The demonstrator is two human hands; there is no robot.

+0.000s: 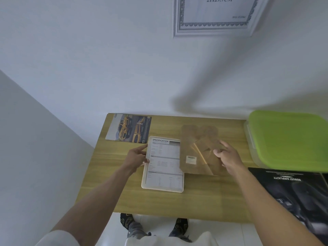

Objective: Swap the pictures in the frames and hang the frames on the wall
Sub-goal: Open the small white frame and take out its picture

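Note:
A white frame (161, 188) lies face down on the wooden table (177, 205), with a "SPECIFICATION" sheet (164, 157) resting in its back. My left hand (137, 157) grips the frame's left edge. My right hand (228, 155) holds the brown backing board (195, 150), which is blurred and lifted just right of the frame, overlapping its right edge. A picture of yellow cars (128, 128) lies flat at the table's far left corner. Another white frame (214, 16) holding a "21x29.7CM" insert hangs on the wall above.
A clear bin with a green lid (291, 139) stands at the table's right end. A black poster reading "ROBUST SIMPLICITY" (294, 194) lies in front of it, at the near right. A white wall rises directly behind the table.

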